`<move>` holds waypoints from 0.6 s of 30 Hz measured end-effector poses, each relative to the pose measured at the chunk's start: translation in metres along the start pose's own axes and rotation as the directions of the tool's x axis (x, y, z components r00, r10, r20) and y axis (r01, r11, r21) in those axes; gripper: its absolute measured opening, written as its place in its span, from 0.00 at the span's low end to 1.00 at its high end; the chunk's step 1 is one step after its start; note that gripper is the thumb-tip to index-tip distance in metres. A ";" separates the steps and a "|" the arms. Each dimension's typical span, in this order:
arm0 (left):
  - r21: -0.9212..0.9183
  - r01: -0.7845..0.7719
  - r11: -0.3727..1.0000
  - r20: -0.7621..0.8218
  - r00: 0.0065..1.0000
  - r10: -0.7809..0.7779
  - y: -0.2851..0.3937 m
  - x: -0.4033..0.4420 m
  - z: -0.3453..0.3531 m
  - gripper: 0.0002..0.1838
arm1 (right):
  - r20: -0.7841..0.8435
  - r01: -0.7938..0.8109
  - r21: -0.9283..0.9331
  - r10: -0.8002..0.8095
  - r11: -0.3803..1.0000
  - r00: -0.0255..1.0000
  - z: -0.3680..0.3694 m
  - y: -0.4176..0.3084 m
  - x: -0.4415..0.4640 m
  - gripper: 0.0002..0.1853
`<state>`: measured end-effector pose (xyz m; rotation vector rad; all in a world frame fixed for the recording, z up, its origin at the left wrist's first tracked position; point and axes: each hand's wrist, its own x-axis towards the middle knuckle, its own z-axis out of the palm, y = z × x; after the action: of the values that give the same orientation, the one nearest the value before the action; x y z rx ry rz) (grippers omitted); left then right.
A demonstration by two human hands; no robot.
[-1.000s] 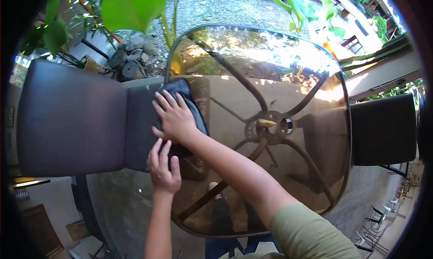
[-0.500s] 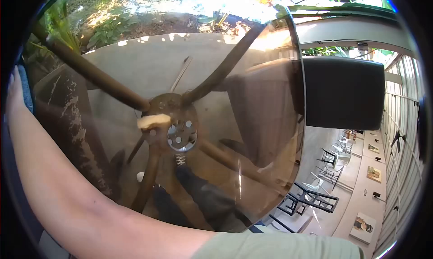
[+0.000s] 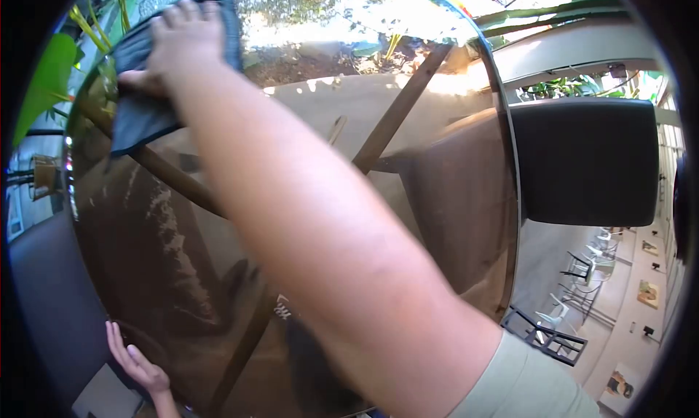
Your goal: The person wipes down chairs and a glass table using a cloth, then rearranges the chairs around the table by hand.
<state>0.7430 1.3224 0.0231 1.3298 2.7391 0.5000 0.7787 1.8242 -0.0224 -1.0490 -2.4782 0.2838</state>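
My right hand (image 3: 189, 43) presses down on a dark blue-grey cloth (image 3: 145, 119) at the far left part of a round glass tabletop (image 3: 451, 207). Its fingers curve over the cloth, the thumb sticking out to the left. My right forearm crosses the middle of the view and hides the hub under the glass. At the lower left, my left hand (image 3: 138, 367) rests by the table's rim, fingers extended and close together, with nothing in it. Wooden table legs (image 3: 404, 105) show through the glass.
A dark chair back (image 3: 590, 163) stands at the right rim. A grey seat (image 3: 47, 272) is at the left. Plants (image 3: 47, 87) grow beyond the table. Further right are several chairs (image 3: 553, 312) and framed pictures (image 3: 648, 293) along a wall.
My right hand has swept with the cloth from the far left edge up and inward over the glass. The left hand has come into view at the lower left. The view has shifted slightly.
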 end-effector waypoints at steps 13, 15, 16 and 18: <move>-0.036 -0.002 0.999 -0.023 1.000 0.001 0.000 0.000 0.003 0.24 | -0.015 -0.458 -0.391 0.492 0.798 0.871 -0.146 0.252 -0.079 0.55; -0.046 -0.027 0.999 -0.038 0.999 0.025 0.000 0.002 0.006 0.24 | -0.013 -0.519 -0.405 0.563 0.752 0.826 -0.167 0.274 -0.100 0.54; -0.052 -0.040 0.998 -0.043 0.998 0.038 0.001 0.002 0.006 0.24 | -0.022 -0.545 -0.407 0.589 0.733 0.808 -0.173 0.283 -0.111 0.53; -0.042 -0.038 0.998 -0.050 0.998 0.035 0.008 0.001 0.007 0.23 | -0.060 -0.577 -0.397 0.607 0.714 0.793 -0.181 0.302 -0.133 0.52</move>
<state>0.7498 1.3294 0.0187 1.3780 2.7306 0.5991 1.1356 1.9411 -0.0081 -2.0487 -2.2274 -0.0070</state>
